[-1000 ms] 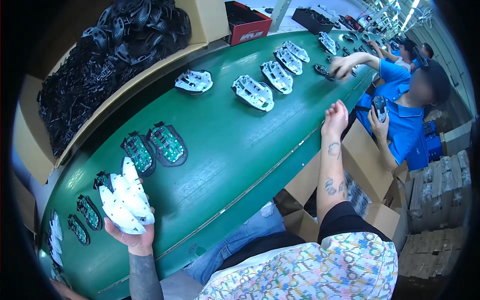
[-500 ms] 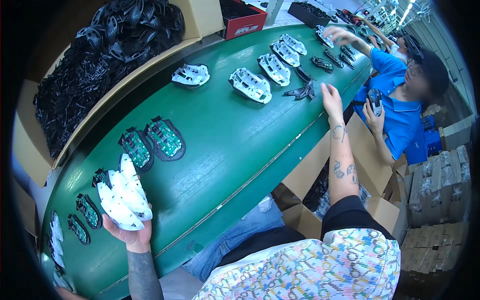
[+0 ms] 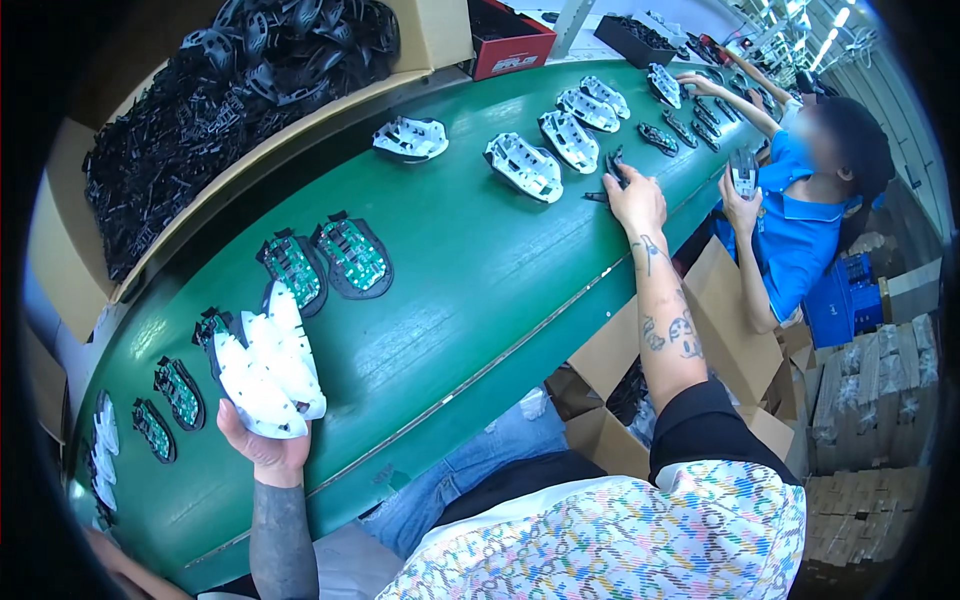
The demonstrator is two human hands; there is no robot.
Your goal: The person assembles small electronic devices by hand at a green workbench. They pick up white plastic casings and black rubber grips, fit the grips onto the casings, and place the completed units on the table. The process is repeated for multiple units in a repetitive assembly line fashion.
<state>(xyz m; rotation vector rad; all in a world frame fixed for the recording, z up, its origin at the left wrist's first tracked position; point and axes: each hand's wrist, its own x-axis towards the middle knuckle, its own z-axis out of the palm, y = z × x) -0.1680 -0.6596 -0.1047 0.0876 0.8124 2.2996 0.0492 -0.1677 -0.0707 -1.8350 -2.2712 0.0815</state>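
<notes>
My left hand, at the near left, supports several white plastic mouse shells bunched together; its fingers are mostly hidden under them. Out to the right, my right hand has its fingers closed on a black plastic part with thin prongs, at the belt's surface. Just beyond it stand white-lined mouse shells in a slanting row. Between my hands, nearer the left one, lie black mouse bases with green circuit boards.
The green conveyor belt curves across in front of me. A big carton of black plastic parts stands behind it, beside a red box. At right, a person in a blue shirt holds a mouse. Open cartons sit below the belt.
My right hand has moved left and down onto the black pronged part and closed on it. My left hand still holds the white shells. The co-worker's far arm has lowered toward the belt.
</notes>
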